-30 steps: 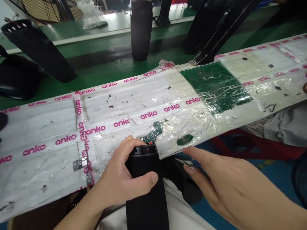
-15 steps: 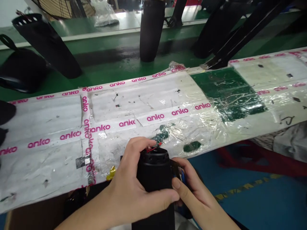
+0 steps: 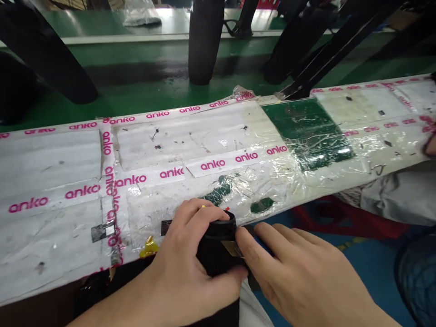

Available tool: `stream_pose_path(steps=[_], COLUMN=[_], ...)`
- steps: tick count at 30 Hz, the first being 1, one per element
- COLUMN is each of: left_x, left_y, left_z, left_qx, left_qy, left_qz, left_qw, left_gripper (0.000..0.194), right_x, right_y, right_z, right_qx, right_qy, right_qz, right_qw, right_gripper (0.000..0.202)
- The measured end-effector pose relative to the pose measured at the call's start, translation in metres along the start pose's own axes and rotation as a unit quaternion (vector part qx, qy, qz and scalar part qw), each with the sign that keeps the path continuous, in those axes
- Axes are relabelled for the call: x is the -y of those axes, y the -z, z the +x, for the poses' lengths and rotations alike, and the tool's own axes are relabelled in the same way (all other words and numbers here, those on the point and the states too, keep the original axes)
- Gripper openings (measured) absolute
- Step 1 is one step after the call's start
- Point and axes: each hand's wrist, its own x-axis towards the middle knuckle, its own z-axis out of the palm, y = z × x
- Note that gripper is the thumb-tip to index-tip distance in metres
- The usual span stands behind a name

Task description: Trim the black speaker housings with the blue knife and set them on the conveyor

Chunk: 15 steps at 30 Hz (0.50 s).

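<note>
A black cylinder stands upright at the lower middle, a ring-shaped rim at its top. My left hand is wrapped round its left side, with fingers over the rim and the thumb across the front. Beside the rim on the right, my right hand is closed on a blade-like tool, whose flat tip lies against the cylinder just under the rim. Most of the tool is hidden by the fingers; a bit of blue shows between them. A small red piece shows at the rim.
A white bench edge covered with anko tape and clear film runs across. Behind it, on a green surface, stand more black cylinders. A yellow piece lies at the bench's front edge. A person's hand shows at the far right.
My right hand has come up beside the rim, bringing the tool's tip against the cylinder. My left fingers have shifted over the rim. The view has moved a little to the right.
</note>
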Motion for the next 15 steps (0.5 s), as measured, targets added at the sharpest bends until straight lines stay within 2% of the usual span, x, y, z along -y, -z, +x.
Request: stream_pose_path(steps=[3,11,15], left_x=[-0.0006,-0.0009,0.0], left_y=[-0.0027,-0.0024,-0.005], left_z=[0.0016,0.0043,0.0069], left_qx=[-0.002,-0.001,-0.026], left_qy=[-0.005,-0.005,-0.038], left_qz=[0.003,0.006,0.015], left_qw=[1.0,1.0,0.999], left_gripper=[0.064,0.061,0.054], right_x=[-0.0032,-0.0073,-0.0039], right_y=[0.0023,-0.0028,-0.0023], right_z=[-0.0001,0.0013,0.0017], right_qx=[0.017,0.01,0.013], right_qy=[0.006,0.019,-0.006], right_qz=[-0.006,0.001,-0.003], right_qw=[1.0,1.0,1.0], right_gripper=[0.042,0.039,0.044])
